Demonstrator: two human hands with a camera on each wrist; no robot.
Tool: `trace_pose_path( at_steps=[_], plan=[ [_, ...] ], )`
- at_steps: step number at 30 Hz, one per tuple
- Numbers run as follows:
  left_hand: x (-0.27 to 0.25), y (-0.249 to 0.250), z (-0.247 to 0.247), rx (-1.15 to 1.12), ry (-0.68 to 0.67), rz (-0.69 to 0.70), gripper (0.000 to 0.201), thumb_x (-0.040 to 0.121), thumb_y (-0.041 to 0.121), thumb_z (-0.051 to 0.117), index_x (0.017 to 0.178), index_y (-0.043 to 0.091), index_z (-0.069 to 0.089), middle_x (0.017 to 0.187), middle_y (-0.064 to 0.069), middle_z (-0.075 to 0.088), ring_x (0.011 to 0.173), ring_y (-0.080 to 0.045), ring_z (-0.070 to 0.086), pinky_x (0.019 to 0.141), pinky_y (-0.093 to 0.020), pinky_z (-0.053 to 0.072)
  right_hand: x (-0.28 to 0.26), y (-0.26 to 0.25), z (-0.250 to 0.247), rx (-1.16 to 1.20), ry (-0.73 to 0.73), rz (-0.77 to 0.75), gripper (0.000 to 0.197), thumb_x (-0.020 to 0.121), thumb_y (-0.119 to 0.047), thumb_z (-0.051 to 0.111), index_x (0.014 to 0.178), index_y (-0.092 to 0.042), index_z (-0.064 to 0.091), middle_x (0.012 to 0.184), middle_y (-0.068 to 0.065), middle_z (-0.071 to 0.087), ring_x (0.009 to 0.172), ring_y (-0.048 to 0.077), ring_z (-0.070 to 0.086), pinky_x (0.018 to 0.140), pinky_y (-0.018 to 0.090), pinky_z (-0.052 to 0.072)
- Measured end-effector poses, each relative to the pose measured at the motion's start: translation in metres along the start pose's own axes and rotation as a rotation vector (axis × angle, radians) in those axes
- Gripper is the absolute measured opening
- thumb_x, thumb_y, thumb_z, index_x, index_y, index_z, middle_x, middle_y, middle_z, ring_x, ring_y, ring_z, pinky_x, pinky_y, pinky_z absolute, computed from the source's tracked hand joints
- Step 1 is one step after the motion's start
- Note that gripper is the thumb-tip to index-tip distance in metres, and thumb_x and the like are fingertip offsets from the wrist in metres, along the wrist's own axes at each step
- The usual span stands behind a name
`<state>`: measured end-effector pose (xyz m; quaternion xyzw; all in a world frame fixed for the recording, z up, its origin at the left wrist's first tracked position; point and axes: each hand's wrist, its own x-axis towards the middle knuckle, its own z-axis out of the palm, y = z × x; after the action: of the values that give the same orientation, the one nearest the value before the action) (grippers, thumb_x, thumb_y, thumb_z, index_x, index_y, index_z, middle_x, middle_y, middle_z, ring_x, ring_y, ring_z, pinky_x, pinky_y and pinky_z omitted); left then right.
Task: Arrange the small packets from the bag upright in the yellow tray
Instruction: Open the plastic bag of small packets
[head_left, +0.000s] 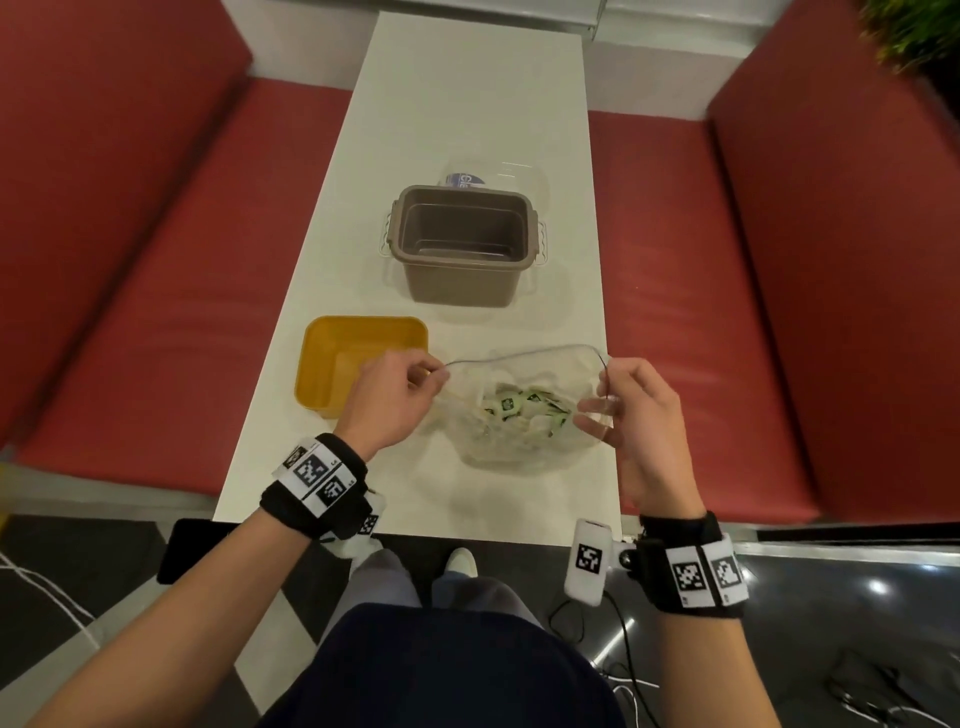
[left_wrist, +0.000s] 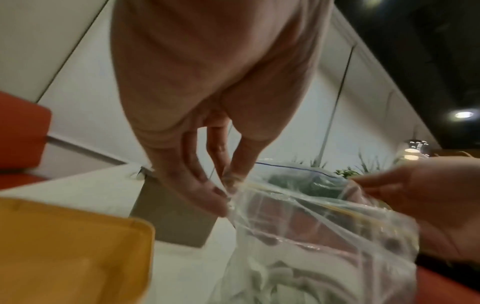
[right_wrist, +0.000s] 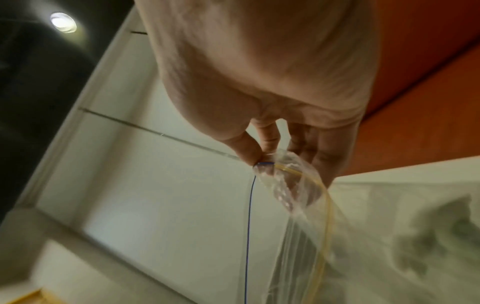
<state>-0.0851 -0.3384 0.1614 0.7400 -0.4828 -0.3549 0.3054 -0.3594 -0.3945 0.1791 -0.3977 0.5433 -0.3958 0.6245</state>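
Left hand and right hand each pinch the clear bag mouth; packet print unreadable.

A long white table runs between two red padded benches — glossy dark floor below, a round ceiling light overhead.

Long white surface running between red benches — on it sits a yellow tray at the near left, a clear bag of small packets just beside it, and a grey-brown bin further back, with a clear lidded container right behind the bin.
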Motion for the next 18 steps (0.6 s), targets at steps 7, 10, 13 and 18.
trace_pose_path(
  at_steps=[7, 10, 13, 18],
  plan=[
    [0.01, 0.006, 0.028, -1.118, -0.433, -0.337, 0.027, 0.115, 0.019, 0.046, 0.118, 0.001, 0.067, 0.135, -0.024, 0.07, 0.129, -0.038, 0.068, 0.104, -0.055, 0.059, 0.007, 0.036, 0.007, 0.278, -0.156, 0.373, 0.021, 0.112, -0.015, 0.053, 0.098, -0.011, 0.067, 0.092, 0.008, 0.072, 0.09, 0.026, 0.072, 0.084, 0.047, 0.064],
    [0.019, 0.005, 0.034, -1.343, -0.467, -0.467, 0.025, 0.113, 0.019, 0.048, 0.105, 0.007, 0.069, 0.116, -0.019, 0.075, 0.108, -0.031, 0.075, 0.112, -0.05, 0.054, 0.015, 0.052, -0.003, 0.453, -0.122, 0.468, 0.026, 0.111, -0.018, 0.056, 0.088, -0.011, 0.067, 0.079, 0.005, 0.059, 0.075, 0.021, 0.064, 0.074, 0.042, 0.066],
    [0.024, -0.008, 0.033, -1.556, -0.49, -0.546, 0.034, 0.114, 0.02, 0.044, 0.093, 0.007, 0.067, 0.082, -0.005, 0.063, 0.069, -0.019, 0.065, 0.083, -0.04, 0.065, 0.023, 0.06, -0.028, 0.74, -0.084, 0.533, 0.034, 0.113, -0.015, 0.051, 0.079, -0.013, 0.053, 0.067, -0.003, 0.042, 0.06, 0.013, 0.049, 0.065, 0.031, 0.06],
    [0.024, -0.022, 0.047, -1.395, -0.457, -0.596, 0.031, 0.104, 0.027, 0.062, 0.078, 0.023, 0.047, 0.064, 0.01, 0.028, 0.048, -0.007, 0.037, 0.045, -0.017, 0.037, 0.034, 0.075, -0.043, 0.921, -0.133, 0.585, 0.027, 0.101, -0.013, 0.059, 0.08, -0.018, 0.043, 0.066, -0.008, 0.031, 0.053, 0.011, 0.035, 0.055, 0.023, 0.039]
  ],
)
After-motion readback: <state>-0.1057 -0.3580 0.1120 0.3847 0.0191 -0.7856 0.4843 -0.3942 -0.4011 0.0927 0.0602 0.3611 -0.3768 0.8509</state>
